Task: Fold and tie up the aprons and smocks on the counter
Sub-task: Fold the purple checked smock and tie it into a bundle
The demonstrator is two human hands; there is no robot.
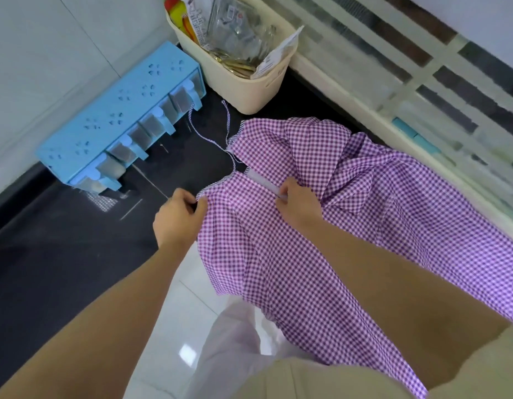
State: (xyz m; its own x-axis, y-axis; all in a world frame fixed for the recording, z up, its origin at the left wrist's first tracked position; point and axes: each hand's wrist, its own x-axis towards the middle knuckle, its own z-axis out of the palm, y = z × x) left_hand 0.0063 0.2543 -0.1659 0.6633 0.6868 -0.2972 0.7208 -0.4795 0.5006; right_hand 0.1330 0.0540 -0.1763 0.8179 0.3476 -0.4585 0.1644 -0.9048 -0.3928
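On the black glossy desk [62,254] | one purple-and-white checked cloth apron [307,240], crumpled, its lower part hanging over the front edge | your left hand [177,217] pinches its top hem, your right hand [298,205] pinches its pale band | behind: one blue plastic rack [111,119] with four clear drawers, one cream plastic basket [249,87] | white tiled floor [174,326] below

We cannot see the fingertips of the left hand [177,217] behind the apron [278,254] edge; the top border cuts the basket [249,90].
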